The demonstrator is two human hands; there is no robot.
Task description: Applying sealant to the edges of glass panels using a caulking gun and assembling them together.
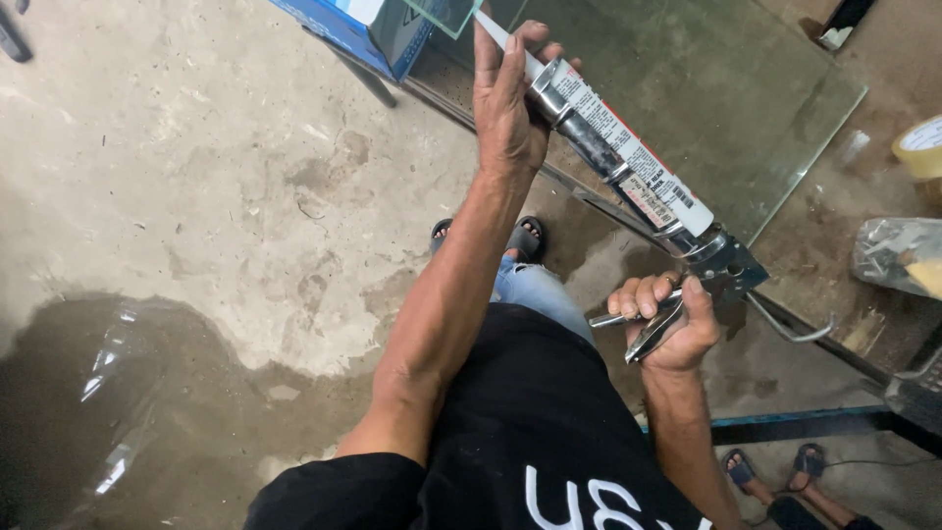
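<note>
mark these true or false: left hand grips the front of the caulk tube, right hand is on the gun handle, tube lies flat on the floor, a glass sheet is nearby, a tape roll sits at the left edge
1. The left hand grips the front of the caulk tube: true.
2. The right hand holds the gun handle: true.
3. The tube lies on the floor: false, it is held up in the air.
4. A glass sheet is nearby: true.
5. A tape roll sits at the left edge: false, it is at the right edge.

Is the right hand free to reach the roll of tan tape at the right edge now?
Probably not as things stand. The right hand grips the metal trigger handle of the caulking gun, so it is occupied. The roll of tan tape lies beyond the glass sheet, with nothing covering it.
</note>
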